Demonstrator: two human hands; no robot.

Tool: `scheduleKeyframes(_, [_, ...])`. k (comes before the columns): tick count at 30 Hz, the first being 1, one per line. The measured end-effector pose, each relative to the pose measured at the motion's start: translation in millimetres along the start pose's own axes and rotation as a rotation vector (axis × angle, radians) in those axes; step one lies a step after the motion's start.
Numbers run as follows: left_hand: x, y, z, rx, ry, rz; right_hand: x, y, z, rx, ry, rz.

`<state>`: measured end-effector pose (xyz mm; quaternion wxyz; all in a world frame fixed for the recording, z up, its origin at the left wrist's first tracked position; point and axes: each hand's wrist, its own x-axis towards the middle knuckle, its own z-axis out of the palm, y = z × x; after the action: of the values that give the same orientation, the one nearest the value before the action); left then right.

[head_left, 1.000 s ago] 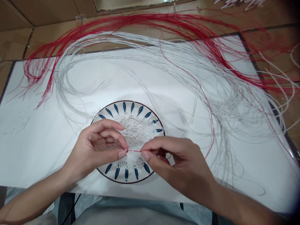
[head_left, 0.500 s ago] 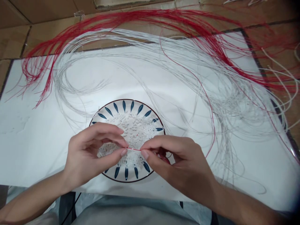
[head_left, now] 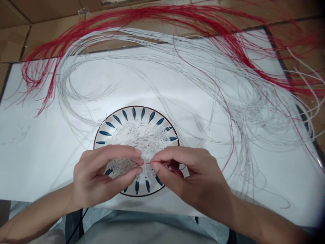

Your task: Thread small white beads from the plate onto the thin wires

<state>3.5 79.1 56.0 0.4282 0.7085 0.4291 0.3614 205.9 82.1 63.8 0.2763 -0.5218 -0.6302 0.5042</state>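
Over the patterned plate [head_left: 98, 133], my right hand [head_left: 195, 176] pinches a short length of thin red strand [head_left: 147, 163] between thumb and forefinger. Something whitish is at the strand's left end, too small to make out. More red strand shows under the curled fingers of that hand. My left hand [head_left: 109, 171] is beside the strand's left end, its thumb and fingertips a little apart. Many tiny white pieces [head_left: 142, 135], bead-like in size, lie spread across the plate below both hands.
A long bundle of red strands [head_left: 142, 13] arcs across the back. In front of it lie thin white strands [head_left: 122, 37], tangled at the right. A single red strand [head_left: 225, 101] curves right of the plate. Everything rests on a white board [head_left: 38, 162] over brown cardboard [head_left: 50, 34].
My left thumb and forefinger have parted from their pinch on the red strand and moved slightly right. Less strand shows between the hands. My right hand keeps its pinch nearly in place.
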Motion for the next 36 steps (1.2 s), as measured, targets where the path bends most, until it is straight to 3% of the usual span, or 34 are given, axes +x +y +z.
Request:
scheduleKeyframes(4, [3.1, 1.1, -0.4, 0.034, -0.04, -0.001, 0.4, 1.0, 0.0, 0.012, -0.002, -0.013])
scheduleKeyframes(8, [9.6, -2.2, -2.9, 0.374, -0.004, 0.106, 0.3, 1.3, -0.6, 0.01, 0.001, -0.009])
scheduleKeyframes(11, [15.3, -6.8, -4.8, 0.611, -0.073, 0.173, 0.0, 0.8, -1.1, -0.011, 0.001, -0.01])
scheduleKeyframes(14, [18.2, -10.2, -5.3, 0.695, -0.137, 0.198, 0.0, 0.4, -1.7, -0.033, -0.008, -0.013])
scheduleKeyframes(36, [17.3, -9.2, -3.3, 0.635, -0.179, 0.094, 0.0, 0.7, -1.5, -0.007, -0.005, -0.014])
